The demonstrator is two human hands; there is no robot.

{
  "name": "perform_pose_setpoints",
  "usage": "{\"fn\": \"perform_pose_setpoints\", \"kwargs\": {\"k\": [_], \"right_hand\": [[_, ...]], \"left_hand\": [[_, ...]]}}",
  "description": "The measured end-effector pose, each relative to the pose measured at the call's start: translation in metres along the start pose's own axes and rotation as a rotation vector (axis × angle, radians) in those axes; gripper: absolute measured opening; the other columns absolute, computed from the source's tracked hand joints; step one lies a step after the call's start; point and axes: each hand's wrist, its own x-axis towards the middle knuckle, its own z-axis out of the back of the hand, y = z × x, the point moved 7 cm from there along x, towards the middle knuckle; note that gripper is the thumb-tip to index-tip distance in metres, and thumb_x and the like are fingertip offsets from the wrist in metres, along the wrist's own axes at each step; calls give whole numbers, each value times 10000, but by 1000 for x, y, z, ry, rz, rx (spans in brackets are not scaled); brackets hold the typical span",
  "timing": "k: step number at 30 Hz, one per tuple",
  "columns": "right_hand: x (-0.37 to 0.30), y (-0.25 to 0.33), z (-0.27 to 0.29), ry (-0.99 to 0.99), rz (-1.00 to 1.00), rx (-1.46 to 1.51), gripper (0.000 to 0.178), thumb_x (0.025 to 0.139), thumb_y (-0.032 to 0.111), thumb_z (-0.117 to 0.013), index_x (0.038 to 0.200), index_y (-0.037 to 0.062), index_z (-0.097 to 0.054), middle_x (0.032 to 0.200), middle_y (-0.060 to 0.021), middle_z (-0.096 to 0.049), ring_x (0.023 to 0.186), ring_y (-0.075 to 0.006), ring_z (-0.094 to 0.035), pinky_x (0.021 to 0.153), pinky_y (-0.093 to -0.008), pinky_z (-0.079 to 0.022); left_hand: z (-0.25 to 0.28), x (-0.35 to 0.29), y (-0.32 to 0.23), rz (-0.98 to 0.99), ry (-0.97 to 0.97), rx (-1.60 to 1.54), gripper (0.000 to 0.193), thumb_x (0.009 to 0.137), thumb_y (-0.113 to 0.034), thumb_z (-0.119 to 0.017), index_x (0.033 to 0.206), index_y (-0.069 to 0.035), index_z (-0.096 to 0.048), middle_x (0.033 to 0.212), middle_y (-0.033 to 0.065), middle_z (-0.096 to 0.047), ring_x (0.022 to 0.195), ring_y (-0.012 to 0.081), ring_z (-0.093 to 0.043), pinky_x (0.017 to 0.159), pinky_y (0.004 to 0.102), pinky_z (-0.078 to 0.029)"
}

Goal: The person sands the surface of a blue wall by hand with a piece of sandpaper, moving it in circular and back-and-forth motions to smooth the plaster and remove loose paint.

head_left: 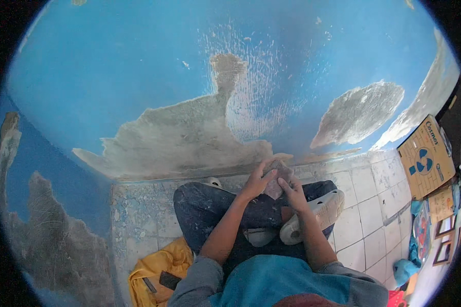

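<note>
Both my hands meet above my crossed legs, close to the foot of the blue wall (153, 66). Between them is a worn, greyish-pink piece of sandpaper (273, 190), bent or folded, with a pointed lower end. My left hand (258, 183) grips its left side, thumb across the face. On the right side my right hand (294, 194) pinches it, thumb on top. Fingers behind the sheet are hidden. A large bare grey plaster patch (174, 135) lies on the wall just beyond, with scraped white streaks (256, 97) above it.
Paint flakes (130, 215) litter the white tiled floor (366, 204) to the left. A yellow cloth (171, 258) lies by my left side with a dark flat piece (169, 280) on it. At right stand a cardboard box (426, 158) and picture frames (443, 240). A sandal (317, 215) is on my foot.
</note>
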Motion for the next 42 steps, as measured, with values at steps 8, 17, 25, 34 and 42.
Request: {"fn": "perform_pose_setpoints", "kwargs": {"k": [8, 17, 25, 34, 42], "right_hand": [[5, 44, 5, -88, 84, -252, 329, 942, 226, -550, 1132, -40, -583, 1021, -116, -618, 894, -183, -540, 823, -316, -427], [44, 285, -42, -440, 1324, -726, 425, 859, 11, -487, 1282, -17, -507, 1363, -226, -462, 1299, -372, -408, 1069, -472, -319], [102, 42, -86, -120, 997, -1405, 802, 818, 501, -588, 1360, -43, -360, 1491, -276, -196, 1382, -468, -145, 1105, -597, -109], [105, 253, -57, -655, 1173, -958, 768, 857, 494, -541, 1399, -10, -334, 1482, -312, -170, 1395, -446, -124, 1105, -593, -89], [105, 41, -54, -166, 937, -1354, 780, 840, 579, -530, 1321, -22, -401, 1471, -286, -214, 1378, -449, -169, 1101, -603, -103]], "left_hand": [[14, 6, 8, -16, -112, -123, 434, 934, -381, -554, 1217, -55, -504, 1199, 133, -547, 1173, 260, -482, 982, 393, -365], [81, -15, 17, 57, -867, -684, 401, 955, -419, -491, 1156, -71, -509, 925, 109, -563, 747, 239, -573, 756, 357, -461], [87, -8, 73, 194, -847, -1005, 786, 931, -623, -329, 1449, -68, -130, 988, 141, -576, 892, 269, -574, 889, 387, -413], [85, -6, 71, 165, -844, -787, 806, 894, -686, -315, 1406, -69, -233, 993, 144, -588, 936, 309, -555, 899, 467, -399], [80, -5, 56, 185, -912, -769, 840, 904, -650, -358, 1465, -79, -102, 962, 129, -597, 926, 291, -580, 866, 420, -444]]}}
